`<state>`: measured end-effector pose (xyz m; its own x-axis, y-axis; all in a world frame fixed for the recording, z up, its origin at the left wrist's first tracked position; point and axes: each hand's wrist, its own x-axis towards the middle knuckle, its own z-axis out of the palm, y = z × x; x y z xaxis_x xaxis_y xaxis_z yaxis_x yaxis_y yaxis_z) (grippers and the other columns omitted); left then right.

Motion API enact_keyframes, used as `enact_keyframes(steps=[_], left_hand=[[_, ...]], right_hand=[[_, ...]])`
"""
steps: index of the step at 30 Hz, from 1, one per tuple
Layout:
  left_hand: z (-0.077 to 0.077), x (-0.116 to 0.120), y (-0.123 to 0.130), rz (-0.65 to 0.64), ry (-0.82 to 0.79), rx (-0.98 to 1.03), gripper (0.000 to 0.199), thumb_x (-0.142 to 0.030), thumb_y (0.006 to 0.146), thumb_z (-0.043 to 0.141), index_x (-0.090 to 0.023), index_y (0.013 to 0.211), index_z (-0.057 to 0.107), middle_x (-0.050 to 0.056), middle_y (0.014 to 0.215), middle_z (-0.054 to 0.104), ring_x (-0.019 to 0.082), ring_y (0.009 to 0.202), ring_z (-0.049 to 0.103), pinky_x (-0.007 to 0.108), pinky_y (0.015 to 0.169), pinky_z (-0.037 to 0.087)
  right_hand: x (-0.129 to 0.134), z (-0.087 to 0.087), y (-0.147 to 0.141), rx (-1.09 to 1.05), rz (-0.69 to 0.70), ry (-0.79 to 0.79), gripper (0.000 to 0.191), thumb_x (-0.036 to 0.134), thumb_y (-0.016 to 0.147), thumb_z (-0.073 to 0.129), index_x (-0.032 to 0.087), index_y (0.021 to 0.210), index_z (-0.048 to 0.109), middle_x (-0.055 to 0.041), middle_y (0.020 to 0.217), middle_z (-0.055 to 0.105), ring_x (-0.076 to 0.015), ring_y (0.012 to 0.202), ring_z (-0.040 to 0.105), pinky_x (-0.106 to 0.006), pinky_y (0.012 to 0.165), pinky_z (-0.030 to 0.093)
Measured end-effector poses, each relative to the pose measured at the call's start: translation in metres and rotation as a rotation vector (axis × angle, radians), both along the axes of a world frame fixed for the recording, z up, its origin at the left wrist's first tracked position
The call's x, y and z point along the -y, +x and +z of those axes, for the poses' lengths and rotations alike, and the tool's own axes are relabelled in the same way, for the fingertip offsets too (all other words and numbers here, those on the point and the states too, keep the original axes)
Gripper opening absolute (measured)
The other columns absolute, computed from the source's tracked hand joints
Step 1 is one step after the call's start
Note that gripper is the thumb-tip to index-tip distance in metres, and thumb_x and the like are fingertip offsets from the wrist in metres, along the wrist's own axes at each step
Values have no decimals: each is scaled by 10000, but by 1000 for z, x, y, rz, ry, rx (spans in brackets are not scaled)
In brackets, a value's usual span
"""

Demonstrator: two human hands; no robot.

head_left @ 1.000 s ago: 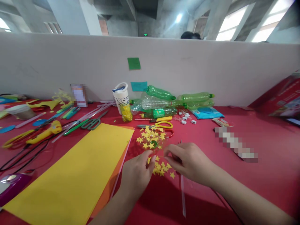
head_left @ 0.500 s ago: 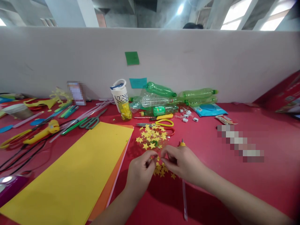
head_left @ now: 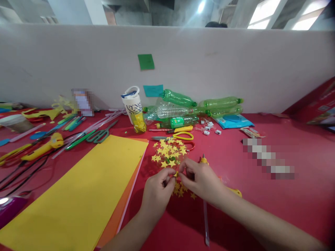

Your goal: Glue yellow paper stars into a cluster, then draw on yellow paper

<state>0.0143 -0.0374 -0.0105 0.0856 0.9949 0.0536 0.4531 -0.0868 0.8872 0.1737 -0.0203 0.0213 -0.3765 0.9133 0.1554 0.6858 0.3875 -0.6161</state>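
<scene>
My left hand (head_left: pixel 157 187) pinches a small yellow paper star (head_left: pixel 176 174) between thumb and index finger. Facing it, my right hand (head_left: pixel 201 177) has its thumb and index finger drawn together at the star's other side; anything between those fingertips is too small to make out. Just beyond the hands lies a cluster of yellow stars (head_left: pixel 167 150), with something clear and green partly showing beneath. More loose stars (head_left: pixel 180 189) are on the red table below my fingers. A yellow-tipped glue gun (head_left: pixel 204 160) lies partly hidden under my right hand and forearm.
Yellow sheets (head_left: pixel 78 188) over orange ones cover the left front. Behind the stars are yellow-handled scissors (head_left: pixel 183 135), a cutter (head_left: pixel 183 129), plastic bottles (head_left: pixel 180 98) and a white cup (head_left: pixel 133 109). Another glue gun (head_left: pixel 45 147) lies left. A clear stick (head_left: pixel 206 223) lies in front.
My right hand has shifted slightly, and the star at my fingertips shows more clearly. More of the glue gun's yellow body shows beyond my right forearm. The view has tilted a little.
</scene>
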Motion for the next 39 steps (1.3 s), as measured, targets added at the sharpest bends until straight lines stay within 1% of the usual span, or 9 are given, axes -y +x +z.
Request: enact_keyframes(steps=[4, 9, 13, 21, 27, 32, 35, 39], left_hand=[[-2, 0, 0, 1, 8, 27, 164, -229, 771, 484, -191, 845, 626, -55, 515, 403, 106, 483, 374, 202, 490, 291], [-4, 0, 0, -1, 11, 0, 172, -215, 775, 474, -194, 859, 623, -54, 528, 415, 104, 488, 386, 202, 491, 297], [-4, 0, 0, 2, -1, -7, 179, -206, 780, 461, -191, 865, 618, -55, 532, 415, 104, 491, 390, 202, 493, 305], [-1, 0, -1, 6, -16, -13, 193, -196, 772, 452, -171, 867, 618, -58, 522, 390, 101, 487, 364, 203, 484, 292], [-1, -2, 0, 20, -23, 3, 199, -203, 754, 463, -158, 857, 628, -59, 519, 382, 99, 485, 358, 199, 480, 295], [-3, -2, 0, 30, -15, 32, 196, -204, 751, 466, -168, 853, 631, -62, 514, 390, 95, 477, 356, 192, 466, 287], [-4, -2, -1, 30, -22, 44, 195, -202, 749, 467, -174, 853, 630, -66, 507, 376, 95, 471, 354, 191, 464, 286], [-3, -3, -2, 46, -27, 30, 207, -203, 751, 471, -176, 869, 638, -62, 518, 388, 97, 477, 366, 197, 472, 296]], right_hand=[[1, -1, -1, 3, -10, 11, 27, 218, 793, 496, 203, 795, 518, 73, 501, 457, -82, 438, 412, -186, 447, 242], [1, -1, -2, 4, -21, 14, 43, 235, 795, 498, 202, 783, 524, 67, 504, 471, -83, 440, 419, -187, 450, 244], [2, 0, -2, 22, -36, -6, 76, 274, 805, 500, 204, 816, 528, 68, 498, 468, -87, 437, 433, -186, 450, 240], [1, -2, -2, 46, -63, -1, 121, 321, 821, 511, 204, 842, 534, 61, 483, 483, -94, 428, 447, -191, 441, 242], [1, -3, -3, 53, -76, 18, 150, 353, 834, 512, 204, 821, 522, 63, 479, 487, -92, 418, 438, -196, 436, 230], [1, -5, -2, 56, -82, 23, 163, 364, 843, 511, 206, 802, 516, 62, 487, 497, -91, 418, 440, -195, 435, 231], [1, -3, -1, 46, -86, 17, 171, 372, 836, 522, 208, 785, 514, 64, 485, 494, -89, 418, 435, -196, 436, 237], [-1, 4, 4, -25, -120, 27, 210, 390, 852, 500, 209, 746, 504, 54, 530, 519, -87, 444, 434, -199, 452, 269]])
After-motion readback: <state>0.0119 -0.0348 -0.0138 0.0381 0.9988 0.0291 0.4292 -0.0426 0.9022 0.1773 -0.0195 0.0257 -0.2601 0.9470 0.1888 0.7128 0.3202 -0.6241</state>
